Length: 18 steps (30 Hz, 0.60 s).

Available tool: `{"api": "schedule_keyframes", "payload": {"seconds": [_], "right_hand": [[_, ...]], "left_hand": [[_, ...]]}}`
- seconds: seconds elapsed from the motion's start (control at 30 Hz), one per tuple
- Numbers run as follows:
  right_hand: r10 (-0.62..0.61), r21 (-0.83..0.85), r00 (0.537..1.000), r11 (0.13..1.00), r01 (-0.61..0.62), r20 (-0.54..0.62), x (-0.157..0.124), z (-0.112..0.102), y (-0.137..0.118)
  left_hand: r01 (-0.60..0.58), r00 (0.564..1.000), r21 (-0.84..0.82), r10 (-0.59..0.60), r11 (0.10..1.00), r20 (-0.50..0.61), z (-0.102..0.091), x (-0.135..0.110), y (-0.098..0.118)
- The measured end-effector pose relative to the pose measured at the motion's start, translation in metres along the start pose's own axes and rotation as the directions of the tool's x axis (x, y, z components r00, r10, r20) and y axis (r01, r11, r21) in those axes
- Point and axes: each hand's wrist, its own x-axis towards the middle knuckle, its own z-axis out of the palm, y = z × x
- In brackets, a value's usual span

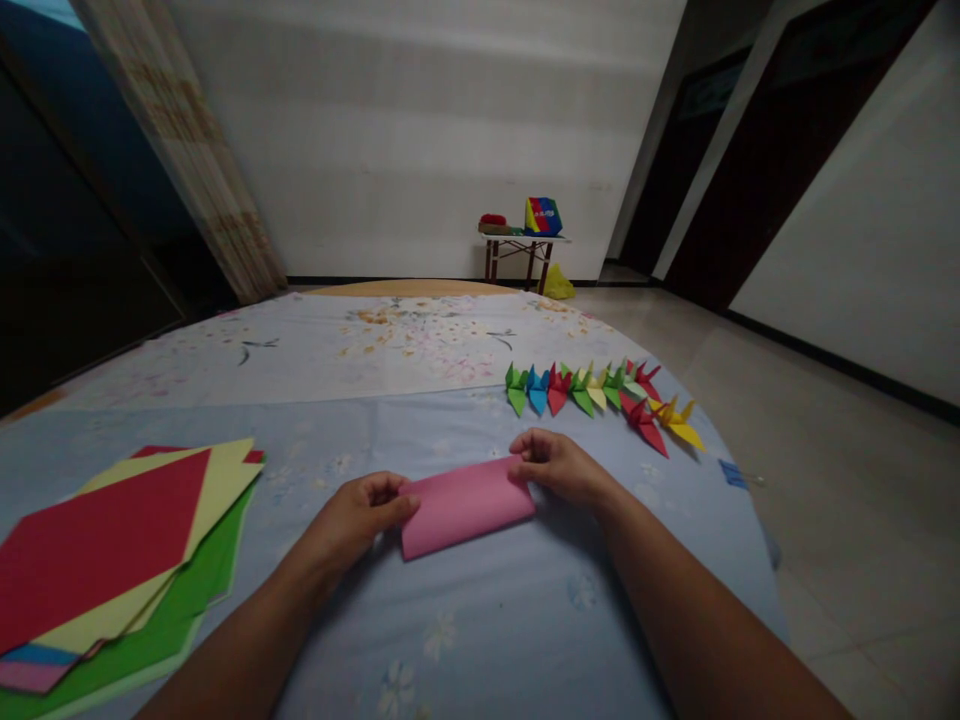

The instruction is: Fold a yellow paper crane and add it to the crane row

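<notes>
A pink sheet of paper (465, 505), folded into a rectangle, lies on the blue cloth in front of me. My left hand (360, 518) pinches its left end with curled fingers. My right hand (559, 466) presses on its upper right corner, fingers bent and closed on the edge. A row of several folded paper cranes (600, 395) in green, blue, red and yellow stands just beyond my right hand.
A stack of coloured paper sheets (112, 550), red on top, lies at the left. The round table's (525, 640) edge curves at the right above a tiled floor. A small stool (521, 255) with colourful items stands by the far wall.
</notes>
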Motion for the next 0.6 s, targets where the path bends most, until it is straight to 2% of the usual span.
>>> {"api": "schedule_keyframes", "payload": {"seconds": [0.1,0.2,0.37,0.6], "right_hand": [[-0.005,0.162,1.0,0.987,0.006,-0.01,0.0,0.002,-0.003],[-0.015,0.233,0.999,0.972,0.023,-0.037,0.001,0.002,-0.006],[-0.03,0.262,0.997,0.964,0.047,-0.068,0.001,0.003,-0.007],[-0.037,0.281,0.997,0.958,0.056,-0.072,-0.001,0.004,-0.012]], "left_hand": [[0.065,0.998,-0.038,-0.064,0.997,0.014,-0.002,-0.002,0.003],[0.084,0.996,-0.051,-0.082,0.995,0.024,-0.003,-0.003,0.005],[0.054,0.998,-0.016,-0.054,0.998,0.028,-0.008,0.0,0.004],[0.071,0.997,-0.011,-0.071,0.997,0.0,-0.012,0.003,0.0]]}}
